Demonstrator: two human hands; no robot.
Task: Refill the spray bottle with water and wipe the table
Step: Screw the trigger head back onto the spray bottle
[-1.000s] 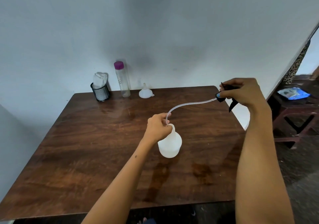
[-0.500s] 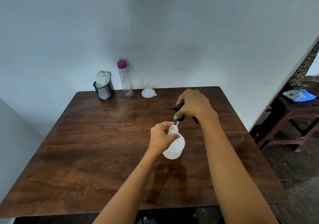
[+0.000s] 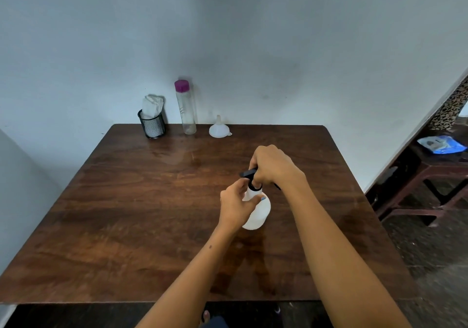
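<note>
A white spray bottle (image 3: pixel 260 212) stands upright on the dark wooden table (image 3: pixel 141 213), a little right of centre. My left hand (image 3: pixel 236 205) grips its neck and shoulder from the left. My right hand (image 3: pixel 272 167) is closed over the black spray head (image 3: pixel 249 174), which sits on the bottle's neck with its nozzle pointing left. The dip tube is hidden inside the bottle. At the table's far edge stand a clear water bottle (image 3: pixel 187 111) with a purple cap and a white funnel (image 3: pixel 219 128) resting mouth down.
A black mesh cup (image 3: pixel 152 124) holding a white cloth (image 3: pixel 152 105) stands at the back left by the wall. A dark wooden stool (image 3: pixel 435 173) with a blue packet (image 3: pixel 442 144) is to the right of the table.
My right hand has carried the spray head from far right over to the bottle and lowered it. The long tube has gone down into the bottle, and the head now sits on the neck.
</note>
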